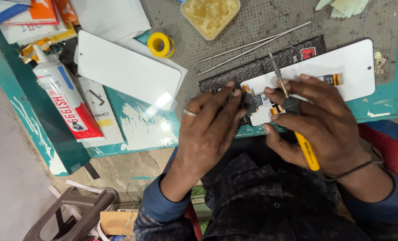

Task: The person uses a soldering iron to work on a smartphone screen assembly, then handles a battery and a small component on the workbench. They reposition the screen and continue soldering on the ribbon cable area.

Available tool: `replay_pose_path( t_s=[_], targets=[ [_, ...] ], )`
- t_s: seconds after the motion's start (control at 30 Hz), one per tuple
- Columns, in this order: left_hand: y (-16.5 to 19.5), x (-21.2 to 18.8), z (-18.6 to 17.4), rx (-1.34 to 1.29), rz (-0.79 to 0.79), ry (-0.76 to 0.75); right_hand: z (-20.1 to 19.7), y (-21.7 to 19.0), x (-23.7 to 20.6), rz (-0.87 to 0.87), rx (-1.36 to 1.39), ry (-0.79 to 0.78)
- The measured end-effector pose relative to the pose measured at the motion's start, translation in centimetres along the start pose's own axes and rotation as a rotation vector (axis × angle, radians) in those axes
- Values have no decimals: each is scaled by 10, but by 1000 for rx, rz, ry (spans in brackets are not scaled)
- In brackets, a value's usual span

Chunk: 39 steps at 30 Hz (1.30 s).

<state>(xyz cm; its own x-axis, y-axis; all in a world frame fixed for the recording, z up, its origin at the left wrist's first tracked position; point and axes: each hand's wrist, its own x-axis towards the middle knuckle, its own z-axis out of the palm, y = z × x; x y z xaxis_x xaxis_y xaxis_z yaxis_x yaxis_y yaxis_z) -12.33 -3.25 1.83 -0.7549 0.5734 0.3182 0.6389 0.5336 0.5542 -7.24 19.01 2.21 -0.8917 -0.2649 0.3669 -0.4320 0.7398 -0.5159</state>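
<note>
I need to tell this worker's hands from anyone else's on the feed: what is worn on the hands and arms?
The left hand has a thin silver ring on one finger. The right hand has a thin black band at the wrist. Both arms wear blue sleeves pushed up from the wrists, over a dark checked shirt.
</note>
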Motion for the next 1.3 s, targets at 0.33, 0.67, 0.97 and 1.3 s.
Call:
replay_pose_path(
  t_s=[0.33, 0.67, 0.97, 1.3],
  targets=[
    [-3, -6, 3, 136, 29, -84, 15, -10, 5, 76, 50, 39],
    [-5, -9, 2, 168, 50, -94, 14, -9, 7, 34, -48, 26],
    [-2, -5, -2, 96, 22, -84, 4, -4, 7, 66, -38, -90],
    [-1, 0, -2, -97, -106, -47, -6, 8, 6, 77, 43, -175]
  ],
)
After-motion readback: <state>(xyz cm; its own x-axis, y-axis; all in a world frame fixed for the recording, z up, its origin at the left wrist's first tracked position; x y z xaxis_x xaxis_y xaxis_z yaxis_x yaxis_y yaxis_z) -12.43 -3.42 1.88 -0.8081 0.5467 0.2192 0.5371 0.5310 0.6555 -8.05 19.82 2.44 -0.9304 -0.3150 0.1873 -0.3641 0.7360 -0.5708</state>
